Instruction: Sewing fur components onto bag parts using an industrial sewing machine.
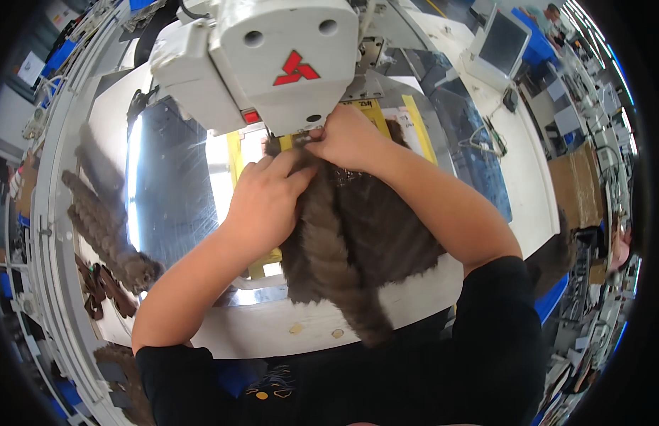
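Note:
A long brown fur strip (326, 248), like a tail, lies over a wider dark brown fur piece (400, 227) on the machine's work plate. My left hand (264, 197) is closed on the strip near its far end, fingertips pressed into the pile. Just beyond it, my right hand (350, 138) has its fingers bunched in a pinch where the strip's end meets the machine head. What those fingertips grip is hidden. Above both hands looms the white sewing machine head (279, 78), its underside close to my fingers. Yellow strips (235, 160) edge the plate's opening.
Shiny metal plate (169, 177) spreads to the left of the work. More fur strips (102, 220) and dark straps (106, 287) lie at the table's left edge. A grey-screened control panel (498, 46) stands at the far right, with a white cable (485, 138) nearer.

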`<action>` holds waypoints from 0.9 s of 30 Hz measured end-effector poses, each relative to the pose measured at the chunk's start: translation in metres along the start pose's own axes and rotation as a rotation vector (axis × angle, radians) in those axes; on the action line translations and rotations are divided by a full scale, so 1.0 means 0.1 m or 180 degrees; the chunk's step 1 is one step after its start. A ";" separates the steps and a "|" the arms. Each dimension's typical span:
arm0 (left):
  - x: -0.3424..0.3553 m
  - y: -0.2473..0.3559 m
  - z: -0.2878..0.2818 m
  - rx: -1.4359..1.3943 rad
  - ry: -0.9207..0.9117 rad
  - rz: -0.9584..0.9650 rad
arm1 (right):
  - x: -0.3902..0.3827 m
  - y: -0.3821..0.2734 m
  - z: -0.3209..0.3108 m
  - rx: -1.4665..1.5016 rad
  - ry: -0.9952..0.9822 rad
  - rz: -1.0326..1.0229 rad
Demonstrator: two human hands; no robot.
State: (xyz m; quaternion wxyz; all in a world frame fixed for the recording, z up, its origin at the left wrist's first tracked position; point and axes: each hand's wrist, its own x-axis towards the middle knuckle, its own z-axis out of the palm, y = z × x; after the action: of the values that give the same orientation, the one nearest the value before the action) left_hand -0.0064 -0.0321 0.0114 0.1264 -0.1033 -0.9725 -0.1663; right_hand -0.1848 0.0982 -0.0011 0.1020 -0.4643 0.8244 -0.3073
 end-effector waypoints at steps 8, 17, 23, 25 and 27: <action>0.17 -0.04 0.08 0.0832 -0.0081 0.0154 | 0.20 0.21 -0.03 -0.0295 0.0018 -0.0011; 0.25 -0.09 0.16 0.0970 -0.0124 -0.0035 | 0.30 0.28 -0.04 -0.0072 -0.0320 0.0017; 0.27 -0.11 0.20 0.1012 0.0220 0.0083 | 0.32 0.33 -0.02 0.0147 -0.0231 -0.0153; 0.28 -0.11 0.20 0.1135 0.0197 0.0073 | 0.32 0.26 -0.08 0.0175 -0.0354 -0.0087; 0.29 -0.11 0.21 0.1300 0.0203 0.0064 | 0.30 0.06 -0.25 0.0359 -0.0819 0.0676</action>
State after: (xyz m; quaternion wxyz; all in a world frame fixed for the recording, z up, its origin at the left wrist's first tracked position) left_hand -0.0407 -0.0305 -0.0026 0.1772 -0.0799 -0.9804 0.0324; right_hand -0.2167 0.0858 0.0184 0.2645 -0.4036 0.8304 -0.2785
